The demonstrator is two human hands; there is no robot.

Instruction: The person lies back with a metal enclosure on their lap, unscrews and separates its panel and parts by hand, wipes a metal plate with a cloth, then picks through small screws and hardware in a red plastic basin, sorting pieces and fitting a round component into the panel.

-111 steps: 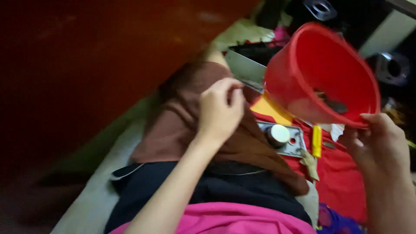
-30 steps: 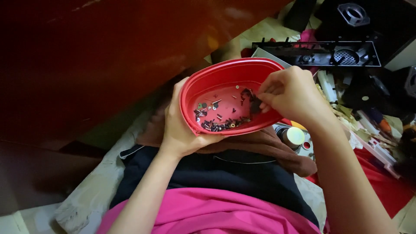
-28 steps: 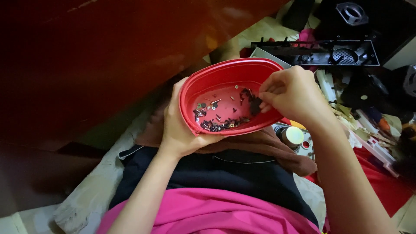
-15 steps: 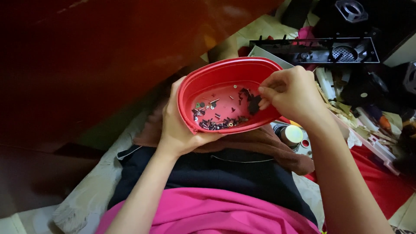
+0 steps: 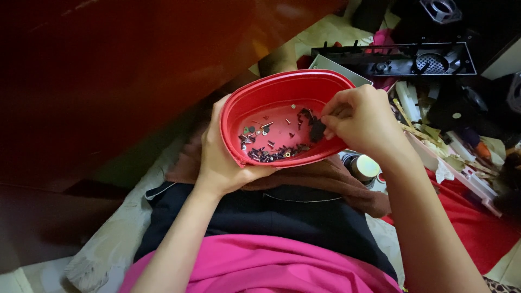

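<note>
Pale floor covering (image 5: 116, 239) beneath a brown cloth (image 5: 336, 182); to the right, red cloth (image 5: 461, 228) strewn with pale strips (image 5: 458, 168), possibly plastic parts

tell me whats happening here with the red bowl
A seated person holds a red plastic bowl over their lap, the left hand cupping it from below. The right hand reaches inside, fingertips pinched on a small dark piece. Loose screws and washers lie across the bowl's bottom. A black metal frame and other clutter sit on the floor beyond.
</note>
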